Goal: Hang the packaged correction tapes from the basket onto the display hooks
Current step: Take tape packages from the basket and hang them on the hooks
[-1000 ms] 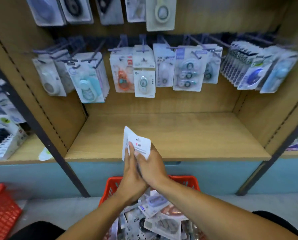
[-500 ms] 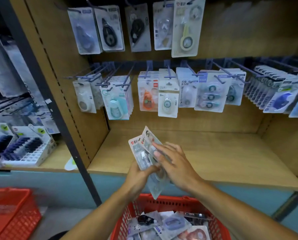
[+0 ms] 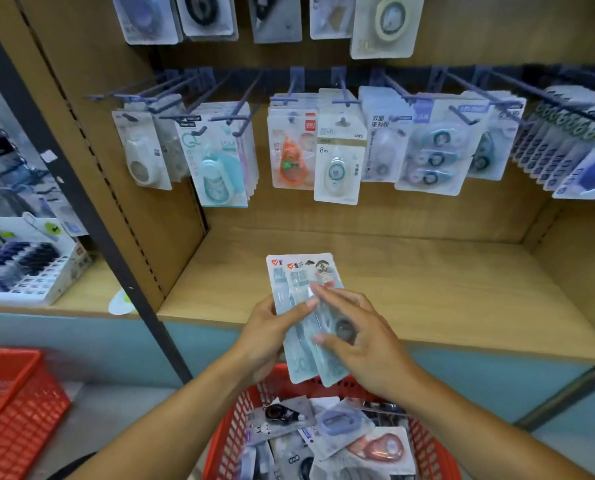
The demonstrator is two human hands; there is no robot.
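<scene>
**Mia:** Head view first. What do the hands have?

**Ben:** The left hand (image 3: 266, 336) holds a little stack of packs (image 3: 304, 306). Its fingers curl round the left edge and the thumb lies across the front. The packs stand up, a bit tilted, in front of the wooden shelf (image 3: 445, 292).

**Mia:** And the other one?

**Ben:** The right hand (image 3: 365, 344) pinches the front pack, thumb on its face and fingers bent at its right side.

**Mia:** Where is the basket?

**Ben:** The red basket (image 3: 233, 424) sits right under the hands. More packed tapes lie in it in a heap.

**Mia:** And the hooks?

**Ben:** The blue hooks (image 3: 296, 88) stick out from the back wall, above the shelf. Many packs already hang there. The held packs are well below them, touching none.

**Mia:** Anything else?

**Ben:** Another red basket (image 3: 15, 414) is on the floor at the left.
</scene>
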